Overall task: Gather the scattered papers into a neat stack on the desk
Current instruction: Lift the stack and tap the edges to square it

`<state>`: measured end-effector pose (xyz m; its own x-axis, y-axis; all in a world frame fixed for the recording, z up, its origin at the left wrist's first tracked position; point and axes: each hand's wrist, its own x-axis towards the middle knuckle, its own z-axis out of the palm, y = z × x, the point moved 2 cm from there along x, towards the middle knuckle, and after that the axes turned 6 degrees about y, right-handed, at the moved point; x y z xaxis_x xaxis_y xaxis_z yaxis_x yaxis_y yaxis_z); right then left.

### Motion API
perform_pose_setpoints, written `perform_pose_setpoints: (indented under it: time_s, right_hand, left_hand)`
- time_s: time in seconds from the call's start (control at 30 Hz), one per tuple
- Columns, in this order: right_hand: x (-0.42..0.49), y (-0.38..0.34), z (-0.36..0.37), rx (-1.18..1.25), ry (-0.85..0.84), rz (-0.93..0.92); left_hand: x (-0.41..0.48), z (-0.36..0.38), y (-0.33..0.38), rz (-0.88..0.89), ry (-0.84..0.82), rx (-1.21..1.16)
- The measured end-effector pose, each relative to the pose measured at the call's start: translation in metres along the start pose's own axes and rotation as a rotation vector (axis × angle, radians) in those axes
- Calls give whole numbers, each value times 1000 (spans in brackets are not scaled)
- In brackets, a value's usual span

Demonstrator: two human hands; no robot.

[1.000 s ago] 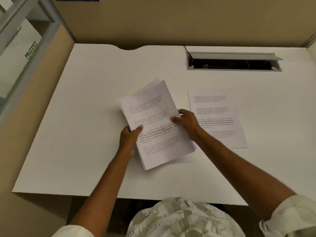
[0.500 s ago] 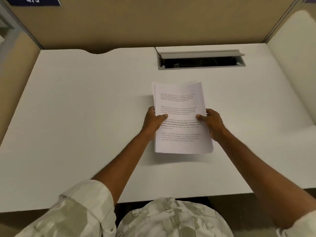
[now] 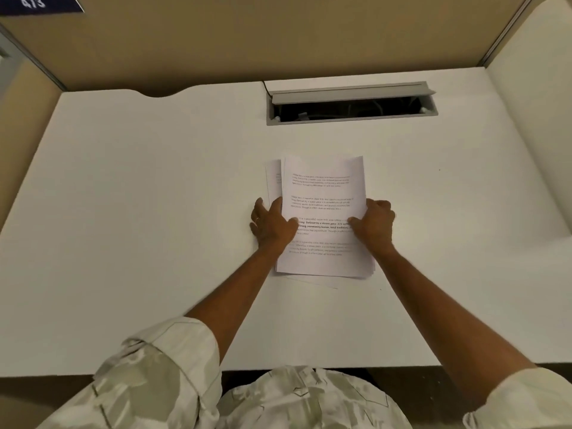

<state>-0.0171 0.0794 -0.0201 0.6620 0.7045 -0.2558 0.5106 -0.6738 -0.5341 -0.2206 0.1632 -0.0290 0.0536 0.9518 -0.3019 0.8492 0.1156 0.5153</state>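
A stack of white printed papers (image 3: 323, 193) lies on the white desk (image 3: 139, 212), near its middle. A few lower sheets stick out at the stack's left edge and at its bottom. My left hand (image 3: 272, 226) grips the left edge, thumb on the top sheet. My right hand (image 3: 373, 226) grips the right edge in the same way. Both hands hold the stack flat against the desk.
An open grey cable tray (image 3: 351, 103) is set into the desk behind the papers. Tan partition walls (image 3: 278, 38) close off the back and sides. A blue number plate (image 3: 37, 3) hangs at the top left. The desk's front edge is near my body.
The stack, held tilted at the left, was brought onto the loose sheet at the right. It now lies straight with both hands pressing its sides, and lower sheets show at the left.
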Motion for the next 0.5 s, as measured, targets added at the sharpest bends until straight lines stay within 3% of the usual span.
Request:
perform_pose_setpoints:
  time_s: [0.13,0.23,0.4,0.5]
  right_hand:
    - [6,-8,0,79,-79,61]
    - [8,-11,2,145,-141,132]
    - [9,-6,2,4,-167,99]
    - [10,-7,3,37,-180,69]
  left_hand:
    - [-2,1,-7,18,59,64]
    - [2,-2,-9,-32,68,-94]
    - [7,-8,-15,-133,44,-454]
    - [8,-6,-17,-198,13,-506]
